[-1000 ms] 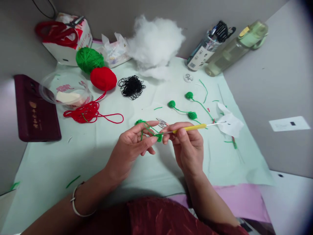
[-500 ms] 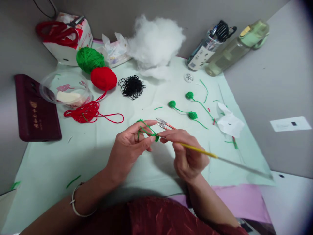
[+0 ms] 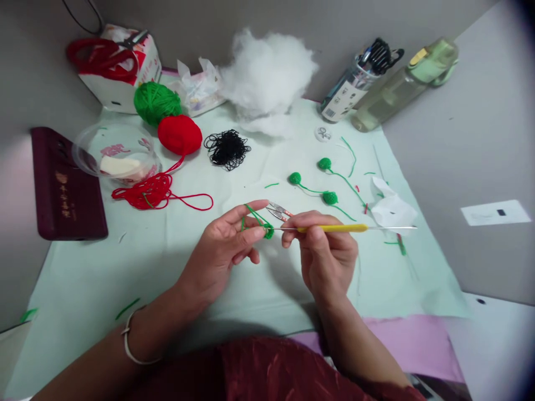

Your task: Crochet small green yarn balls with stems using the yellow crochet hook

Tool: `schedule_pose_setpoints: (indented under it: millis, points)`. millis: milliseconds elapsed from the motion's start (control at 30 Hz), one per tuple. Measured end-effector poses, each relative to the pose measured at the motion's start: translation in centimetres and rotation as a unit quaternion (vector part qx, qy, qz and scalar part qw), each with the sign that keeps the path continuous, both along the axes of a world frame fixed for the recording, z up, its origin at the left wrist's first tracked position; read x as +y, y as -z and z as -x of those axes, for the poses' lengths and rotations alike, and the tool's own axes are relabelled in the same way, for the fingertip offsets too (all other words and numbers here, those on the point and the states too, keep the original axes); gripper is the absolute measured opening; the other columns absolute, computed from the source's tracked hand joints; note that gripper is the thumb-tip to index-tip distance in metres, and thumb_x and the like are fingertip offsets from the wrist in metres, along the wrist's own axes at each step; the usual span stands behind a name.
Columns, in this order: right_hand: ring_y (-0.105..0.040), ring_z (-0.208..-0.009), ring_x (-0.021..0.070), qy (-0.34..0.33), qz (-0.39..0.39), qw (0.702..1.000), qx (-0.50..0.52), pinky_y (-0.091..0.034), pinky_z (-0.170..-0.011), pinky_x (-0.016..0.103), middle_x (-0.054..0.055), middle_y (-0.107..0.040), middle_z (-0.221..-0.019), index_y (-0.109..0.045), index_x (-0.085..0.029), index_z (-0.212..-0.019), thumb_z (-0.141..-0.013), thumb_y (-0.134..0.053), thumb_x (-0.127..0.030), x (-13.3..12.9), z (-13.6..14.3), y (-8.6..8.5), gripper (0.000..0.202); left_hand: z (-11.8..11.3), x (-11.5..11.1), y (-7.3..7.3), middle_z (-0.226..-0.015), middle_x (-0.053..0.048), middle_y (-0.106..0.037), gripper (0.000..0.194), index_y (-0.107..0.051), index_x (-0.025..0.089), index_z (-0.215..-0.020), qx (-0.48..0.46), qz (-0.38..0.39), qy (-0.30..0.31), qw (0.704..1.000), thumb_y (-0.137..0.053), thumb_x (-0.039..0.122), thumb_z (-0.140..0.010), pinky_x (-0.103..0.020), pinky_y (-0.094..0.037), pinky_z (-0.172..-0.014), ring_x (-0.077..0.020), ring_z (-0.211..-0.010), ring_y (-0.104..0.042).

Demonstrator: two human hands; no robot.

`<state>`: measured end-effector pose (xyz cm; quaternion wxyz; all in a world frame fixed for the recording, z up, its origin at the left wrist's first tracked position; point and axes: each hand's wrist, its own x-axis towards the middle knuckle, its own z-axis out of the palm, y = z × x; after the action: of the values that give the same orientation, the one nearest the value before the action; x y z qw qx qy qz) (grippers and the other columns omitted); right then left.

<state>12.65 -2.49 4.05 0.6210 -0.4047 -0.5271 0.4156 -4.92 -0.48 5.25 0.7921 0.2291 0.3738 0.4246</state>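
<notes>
Between thumb and fingers, my left hand [image 3: 228, 239] pinches a small green crochet piece [image 3: 268, 230]. Green yarn [image 3: 256, 214] runs from the piece over my raised index finger. My right hand [image 3: 324, 250] grips a crochet hook [image 3: 334, 228] by its yellow handle; its metal tip meets the green piece, and the other thin end points right. Partly behind my right fingers lie small thread snips [image 3: 278, 211]. Beyond them rest several green crocheted balls with yarn tails, among them one ball [image 3: 324, 164] at the back and another ball [image 3: 330, 198] nearer.
Red yarn [image 3: 179, 135], a green yarn ball [image 3: 156, 103], black cord [image 3: 228, 149] and a clear tub [image 3: 115, 159] stand left. White stuffing [image 3: 270, 75] sits at the back. A pen holder [image 3: 349, 92] and bottle [image 3: 403, 89] lean at back right; a dark red phone-like case [image 3: 69, 192] is far left.
The hook has swung from slanting down to the right to nearly level. My right hand has tilted with it, while the green piece stays almost in place in my left fingers.
</notes>
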Motion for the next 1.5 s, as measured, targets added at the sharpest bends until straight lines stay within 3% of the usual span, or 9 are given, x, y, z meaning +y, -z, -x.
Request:
schedule_pose_setpoints:
  millis: [200,367,533,733,1000,1167,1333,1500]
  points:
    - [-0.072,-0.075,0.0152,-0.019,0.033,0.999,0.033,-0.06,-0.069,0.033,0.003,-0.08,-0.101,-0.081,-0.029,-0.108,-0.105,-0.065,-0.031,0.0,0.1,0.5,0.017,-0.5,-0.2,0.1,-0.082,0.006,-0.064,0.04,-0.079,0.023,-0.119,0.022,-0.027,0.007,0.999,-0.088,0.026,-0.081,-0.019,-0.048,-0.052,-0.0022,-0.051,-0.042]
    - [-0.074,-0.088,0.0194,-0.027,-0.004,0.999,-0.033,-0.061,-0.072,0.035,0.004,-0.082,-0.1,-0.083,-0.028,-0.107,-0.099,-0.073,-0.024,0.1,0.0,0.6,0.013,-0.5,-0.3,0.5,-0.084,0.003,-0.068,0.041,-0.078,0.023,-0.122,0.028,-0.044,0.021,0.998,-0.087,0.027,-0.083,-0.018,-0.046,-0.051,-0.0022,-0.051,-0.042]
    - [-0.074,-0.075,0.0152,-0.004,0.021,1.0,0.022,-0.063,-0.069,0.033,0.002,-0.083,-0.1,-0.08,-0.028,-0.106,-0.102,-0.07,-0.025,0.0,0.1,0.4,0.012,-0.3,-0.4,0.6,-0.088,0.003,-0.067,0.045,-0.076,0.027,-0.127,0.05,-0.045,0.033,0.997,-0.087,0.029,-0.084,-0.019,-0.044,-0.05,-0.0032,-0.053,-0.049]
    - [-0.076,-0.076,0.016,-0.023,0.038,0.998,0.04,-0.065,-0.07,0.033,0.003,-0.083,-0.097,-0.075,-0.026,-0.106,-0.106,-0.062,-0.028,-0.1,0.2,0.1,0.013,-0.2,-0.4,0.6,-0.084,0.005,-0.066,0.036,-0.08,0.028,-0.12,0.045,-0.052,0.023,0.997,-0.088,0.029,-0.084,-0.017,-0.04,-0.05,-0.0018,-0.052,-0.053]
    - [-0.077,-0.073,0.0168,0.037,-0.065,0.988,-0.135,-0.067,-0.071,0.037,0.004,-0.082,-0.099,-0.072,-0.025,-0.112,-0.107,-0.056,-0.023,-0.5,0.0,0.0,0.017,-0.3,-0.7,0.8,-0.078,0.006,-0.066,0.036,-0.078,0.03,-0.122,0.09,-0.086,-0.005,0.992,-0.085,0.026,-0.088,-0.015,-0.04,-0.05,-0.0029,-0.057,-0.06]
    - [-0.081,-0.091,0.0228,0.034,-0.194,0.955,-0.224,-0.067,-0.073,0.038,0.008,-0.084,-0.103,-0.071,-0.024,-0.126,-0.103,-0.058,-0.012,-0.5,-0.1,0.6,0.03,-0.6,-1.0,0.6,-0.072,0.008,-0.063,0.039,-0.076,0.024,-0.125,0.108,-0.097,-0.035,0.989,-0.085,0.023,-0.087,-0.016,-0.049,-0.056,-0.004,-0.057,-0.057]
    - [-0.08,-0.088,0.0217,0.036,-0.167,0.96,-0.223,-0.066,-0.075,0.038,0.005,-0.084,-0.105,-0.072,-0.03,-0.133,-0.103,-0.058,-0.012,-0.8,-0.2,0.7,0.037,-0.7,-1.1,0.2,-0.078,0.006,-0.066,0.041,-0.076,0.023,-0.125,0.113,-0.086,-0.035,0.989,-0.087,0.025,-0.085,-0.018,-0.051,-0.059,-0.0051,-0.058,-0.058]
    - [-0.078,-0.103,0.025,0.058,-0.174,0.913,-0.365,-0.066,-0.083,0.039,0.004,-0.08,-0.119,-0.073,-0.04,-0.135,-0.09,-0.076,-0.005,-1.8,-0.5,1.0,0.057,-0.9,-1.1,0.2,-0.078,0.005,-0.066,0.056,-0.073,0.022,-0.133,0.026,-0.02,0.001,0.999,-0.091,0.026,-0.081,-0.017,-0.045,-0.056,-0.0036,-0.055,-0.051]
